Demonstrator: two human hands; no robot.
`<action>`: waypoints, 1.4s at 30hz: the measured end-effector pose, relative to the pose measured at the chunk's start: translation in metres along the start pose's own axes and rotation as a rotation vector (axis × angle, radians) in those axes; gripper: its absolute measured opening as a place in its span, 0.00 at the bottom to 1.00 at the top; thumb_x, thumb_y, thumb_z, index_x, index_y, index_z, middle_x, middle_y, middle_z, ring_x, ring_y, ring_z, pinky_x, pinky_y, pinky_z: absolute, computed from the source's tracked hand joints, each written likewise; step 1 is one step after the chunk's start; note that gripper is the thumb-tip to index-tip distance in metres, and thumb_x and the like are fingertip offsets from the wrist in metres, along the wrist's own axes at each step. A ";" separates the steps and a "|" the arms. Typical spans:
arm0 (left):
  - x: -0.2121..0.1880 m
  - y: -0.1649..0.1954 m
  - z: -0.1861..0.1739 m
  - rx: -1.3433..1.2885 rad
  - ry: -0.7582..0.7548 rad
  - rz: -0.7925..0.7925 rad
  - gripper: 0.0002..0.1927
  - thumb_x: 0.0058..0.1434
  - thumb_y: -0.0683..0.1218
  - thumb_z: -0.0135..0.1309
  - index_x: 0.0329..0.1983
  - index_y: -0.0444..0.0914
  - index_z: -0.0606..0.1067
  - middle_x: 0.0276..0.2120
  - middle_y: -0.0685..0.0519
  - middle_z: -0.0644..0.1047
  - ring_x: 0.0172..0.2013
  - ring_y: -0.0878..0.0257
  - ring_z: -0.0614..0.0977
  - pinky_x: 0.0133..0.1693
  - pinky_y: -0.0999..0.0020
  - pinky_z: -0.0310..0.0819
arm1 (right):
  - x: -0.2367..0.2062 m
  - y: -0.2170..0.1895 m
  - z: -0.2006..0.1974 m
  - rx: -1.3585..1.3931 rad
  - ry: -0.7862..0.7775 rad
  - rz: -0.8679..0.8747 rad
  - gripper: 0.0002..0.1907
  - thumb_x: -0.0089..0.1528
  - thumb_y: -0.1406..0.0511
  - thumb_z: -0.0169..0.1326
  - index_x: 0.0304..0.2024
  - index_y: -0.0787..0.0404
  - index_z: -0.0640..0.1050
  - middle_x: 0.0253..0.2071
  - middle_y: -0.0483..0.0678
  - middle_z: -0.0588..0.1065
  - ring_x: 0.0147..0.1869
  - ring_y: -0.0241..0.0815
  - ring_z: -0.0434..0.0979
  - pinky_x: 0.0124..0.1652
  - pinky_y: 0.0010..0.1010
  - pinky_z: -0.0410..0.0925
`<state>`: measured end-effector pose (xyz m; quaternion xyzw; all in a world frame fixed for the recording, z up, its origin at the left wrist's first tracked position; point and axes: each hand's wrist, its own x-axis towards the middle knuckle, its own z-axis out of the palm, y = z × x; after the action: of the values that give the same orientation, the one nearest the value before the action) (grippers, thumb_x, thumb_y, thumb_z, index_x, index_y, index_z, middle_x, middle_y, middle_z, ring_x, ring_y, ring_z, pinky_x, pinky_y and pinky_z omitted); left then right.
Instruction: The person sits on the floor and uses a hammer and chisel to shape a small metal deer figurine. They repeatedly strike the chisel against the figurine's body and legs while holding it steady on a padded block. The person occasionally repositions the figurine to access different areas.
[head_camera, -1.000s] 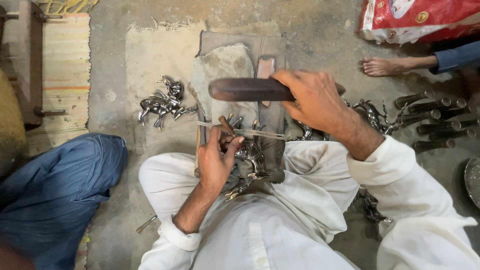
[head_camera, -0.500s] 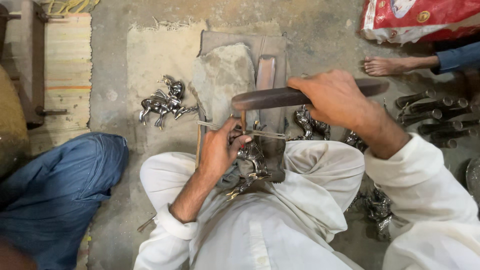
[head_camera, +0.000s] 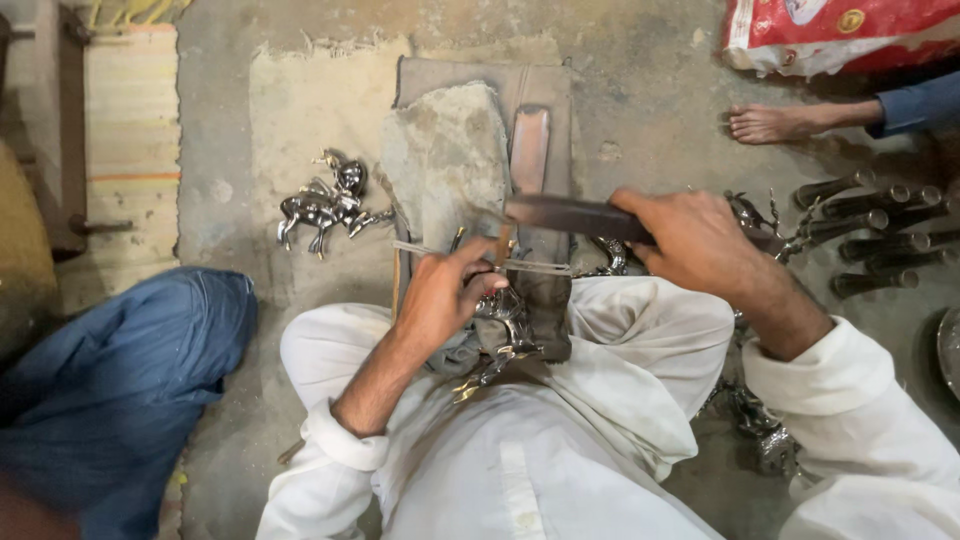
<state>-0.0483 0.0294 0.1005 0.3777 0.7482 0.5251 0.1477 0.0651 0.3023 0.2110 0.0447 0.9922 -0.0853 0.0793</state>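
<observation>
Metal figurine (head_camera: 500, 335) is lying in the lap, against a worn block (head_camera: 545, 200) on the floor. Further left, shiny horse figures (head_camera: 325, 203) are resting on the concrete. Left hand (head_camera: 445, 295) is closing its fingers around the figurine and pinching a thin rod (head_camera: 480, 256) across it. Right hand (head_camera: 695, 240) is gripping a dark flat file (head_camera: 575, 215) firmly, its tip hovering above the rod. Dark metal tubes (head_camera: 870, 230) are lying in a row at far right, near someone's bare foot (head_camera: 770, 123).

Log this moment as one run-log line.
left hand: grips shiny metal figurine on lap | right hand: holds dark flat file over it | loose metal horse figurine on floor, apart
</observation>
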 end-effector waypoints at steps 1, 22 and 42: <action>-0.001 0.000 0.000 -0.048 0.041 -0.046 0.16 0.62 0.43 0.63 0.51 0.38 0.74 0.32 0.44 0.85 0.33 0.56 0.88 0.34 0.64 0.80 | -0.004 0.004 0.005 -0.017 0.000 0.009 0.24 0.52 0.67 0.61 0.52 0.54 0.75 0.35 0.55 0.80 0.42 0.63 0.79 0.40 0.54 0.69; 0.057 -0.008 -0.019 -0.037 -0.478 0.211 0.20 0.57 0.42 0.64 0.53 0.37 0.75 0.30 0.48 0.84 0.32 0.53 0.87 0.35 0.60 0.76 | -0.038 0.020 0.094 0.448 0.426 0.134 0.22 0.61 0.62 0.62 0.56 0.61 0.74 0.38 0.55 0.79 0.39 0.51 0.81 0.38 0.39 0.71; 0.010 -0.003 -0.002 0.029 -0.013 -0.087 0.20 0.58 0.42 0.65 0.51 0.36 0.73 0.29 0.44 0.83 0.31 0.51 0.87 0.33 0.60 0.78 | 0.050 0.003 0.003 -0.072 -0.026 -0.075 0.22 0.52 0.67 0.60 0.50 0.53 0.74 0.33 0.57 0.80 0.43 0.64 0.80 0.41 0.54 0.69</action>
<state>-0.0578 0.0348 0.1006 0.3504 0.7704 0.5049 0.1699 0.0166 0.3085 0.1998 0.0033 0.9945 -0.0530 0.0906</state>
